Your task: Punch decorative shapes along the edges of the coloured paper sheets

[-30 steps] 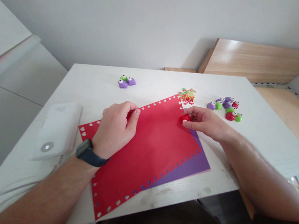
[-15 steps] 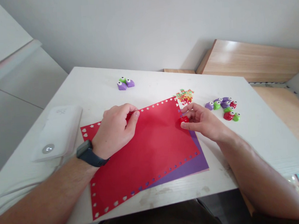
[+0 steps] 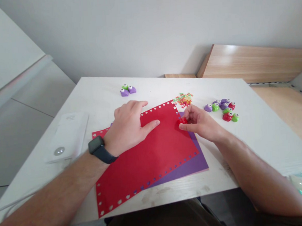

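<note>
A red sheet of paper (image 3: pixel 153 150) with small shapes punched along its edges lies on a purple sheet (image 3: pixel 181 172). My right hand (image 3: pixel 199 122) grips a small red craft punch (image 3: pixel 182 121) at the sheet's right edge, thumb below and fingers above. Over the upper left part of the red paper, my left hand (image 3: pixel 131 126) is open, thumb and index finger spread apart; it wears a dark watch (image 3: pixel 101 150). Just beyond the sheet's far right corner is a pile of colourful punched paper bits (image 3: pixel 184 100).
Several purple, green and red craft punches (image 3: pixel 224 106) are grouped on the right of the white table (image 3: pixel 154 87). Three more punches (image 3: pixel 127 90) stand at the back. A white device (image 3: pixel 67 137) with cables lies at the left. A wooden panel (image 3: pixel 255 60) is behind the right side.
My left hand has opened from a pinch at the far edge of the red paper and moved right over the sheet. My right hand keeps the red punch at the right edge. The view has shifted slightly.
</note>
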Demonstrator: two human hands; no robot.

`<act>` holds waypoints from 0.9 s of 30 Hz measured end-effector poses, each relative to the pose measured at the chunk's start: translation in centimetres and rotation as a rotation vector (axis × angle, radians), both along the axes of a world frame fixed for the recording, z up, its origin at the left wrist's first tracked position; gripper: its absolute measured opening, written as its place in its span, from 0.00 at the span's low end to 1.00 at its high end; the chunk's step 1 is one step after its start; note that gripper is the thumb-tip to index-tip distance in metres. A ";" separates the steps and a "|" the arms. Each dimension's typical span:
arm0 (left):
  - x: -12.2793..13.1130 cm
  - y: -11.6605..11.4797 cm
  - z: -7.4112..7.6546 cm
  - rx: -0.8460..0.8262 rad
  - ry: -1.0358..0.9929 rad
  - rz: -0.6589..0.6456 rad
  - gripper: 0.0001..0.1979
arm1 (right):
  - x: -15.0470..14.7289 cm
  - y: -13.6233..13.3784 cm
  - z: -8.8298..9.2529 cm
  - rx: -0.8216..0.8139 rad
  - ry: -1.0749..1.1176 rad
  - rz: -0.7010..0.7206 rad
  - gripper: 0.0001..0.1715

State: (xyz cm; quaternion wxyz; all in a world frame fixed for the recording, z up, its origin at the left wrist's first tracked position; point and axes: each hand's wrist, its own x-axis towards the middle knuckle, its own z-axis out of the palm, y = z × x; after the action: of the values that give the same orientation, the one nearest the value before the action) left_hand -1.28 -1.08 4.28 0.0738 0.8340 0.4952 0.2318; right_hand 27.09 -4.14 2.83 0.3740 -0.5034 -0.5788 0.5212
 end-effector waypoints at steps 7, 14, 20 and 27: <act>5.0 1.4 1.6 -0.189 0.055 -0.168 0.54 | 0.2 0.0 -0.2 0.095 -0.115 0.001 0.24; 6.6 4.2 1.8 -0.372 0.018 -0.291 0.52 | 0.5 0.0 -0.6 0.191 -0.264 -0.012 0.26; 6.6 4.2 1.7 -0.314 -0.019 -0.321 0.51 | 0.6 0.1 -0.8 0.239 -0.328 -0.017 0.25; 6.6 4.1 1.5 -0.243 -0.066 -0.319 0.62 | 0.6 0.1 -0.5 0.248 -0.337 -0.030 0.25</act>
State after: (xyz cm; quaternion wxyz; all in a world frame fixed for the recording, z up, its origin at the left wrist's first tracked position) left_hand 5.28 3.05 5.78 0.2260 0.8789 0.3783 0.1826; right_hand 27.65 -4.07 2.31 0.3390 -0.5422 -0.6853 0.3485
